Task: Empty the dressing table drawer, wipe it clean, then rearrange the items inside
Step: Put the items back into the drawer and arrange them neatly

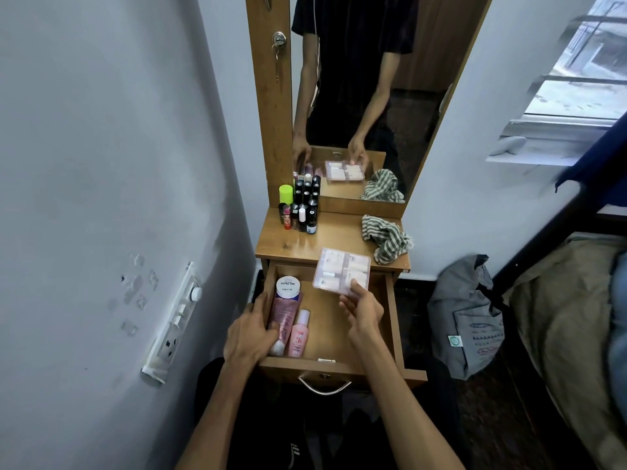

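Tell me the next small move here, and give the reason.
Probably lower the clear compartment box, pinched at its near edge by the right hand, into the bare right side of the drawer. The left hand already rests on the pink tube beside the pink bottle on the left.

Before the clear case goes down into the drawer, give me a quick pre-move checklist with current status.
1. Right hand has a grip on the clear compartment case: ok, fingers pinch its near edge.
2. Landing spot free: ok, the right part of the drawer floor is bare wood.
3. Left hand out of the way: ok, it rests on the purple tube at the drawer's left side.
4. Items already in stay left: ok, white jar, purple tube and pink bottle sit along the left.
5. Case lid latched: cannot tell.
6. Drawer wiped: cannot tell; the striped cloth lies on the tabletop.
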A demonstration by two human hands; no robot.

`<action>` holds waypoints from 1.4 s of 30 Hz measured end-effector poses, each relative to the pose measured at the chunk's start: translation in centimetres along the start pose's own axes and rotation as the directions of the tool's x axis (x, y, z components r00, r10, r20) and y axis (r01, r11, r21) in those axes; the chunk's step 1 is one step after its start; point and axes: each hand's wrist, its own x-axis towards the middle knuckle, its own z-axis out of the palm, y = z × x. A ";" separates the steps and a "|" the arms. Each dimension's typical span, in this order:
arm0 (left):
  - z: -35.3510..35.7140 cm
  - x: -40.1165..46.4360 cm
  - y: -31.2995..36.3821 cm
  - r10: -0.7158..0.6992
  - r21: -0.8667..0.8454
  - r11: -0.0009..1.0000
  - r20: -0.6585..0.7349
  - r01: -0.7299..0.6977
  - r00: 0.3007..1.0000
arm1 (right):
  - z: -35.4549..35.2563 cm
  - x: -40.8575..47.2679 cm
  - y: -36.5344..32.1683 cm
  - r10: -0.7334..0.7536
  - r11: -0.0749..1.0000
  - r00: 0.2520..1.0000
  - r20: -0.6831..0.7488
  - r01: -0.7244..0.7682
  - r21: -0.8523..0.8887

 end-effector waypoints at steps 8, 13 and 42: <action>0.0 -0.1 0.0 -0.002 0.002 1.000 0.005 0.002 1.000 | -3.3 0.6 1.3 -0.013 0.977 0.998 -0.057 0.000 -0.213; 0.0 -0.2 0.0 -0.007 -0.003 1.000 0.014 0.007 1.000 | -2.9 2.1 1.5 0.013 0.941 0.995 -0.094 -0.044 -0.335; -0.5 -0.3 0.5 -0.024 -0.012 1.000 0.026 0.024 0.999 | -2.6 2.6 2.5 -0.233 0.447 0.971 -0.050 0.061 -0.892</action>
